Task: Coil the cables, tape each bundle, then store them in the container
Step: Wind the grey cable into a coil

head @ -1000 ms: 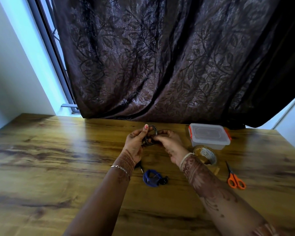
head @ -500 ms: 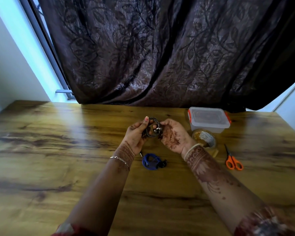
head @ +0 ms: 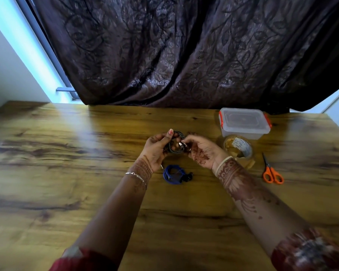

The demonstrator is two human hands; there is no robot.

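Both hands up over the wooden desk, meeting at frame centre. Left hand curled closed on the dark coiled cable, thumb up along the coil's 9 o'clock side. Right hand palm-up, fingertips pinched on the coil's 3 o'clock edge, at what looks like a metal plug end; blur makes that hard to confirm. Coil held clear of the desk, roughly upright.

Blue cable bundle lies flat on the desk at 6 o'clock from the held coil, just below the left wrist, with a black connector at its 3 o'clock end.

Clear plastic container with orange latches, lid on, sits at 2 o'clock from the hands near the desk's far edge. Tape roll is just at 6 o'clock of the container, close beside the right wrist. Orange-handled scissors at 4 o'clock of the tape roll, blades pointing to 12. Dark patterned curtain hangs behind the desk.
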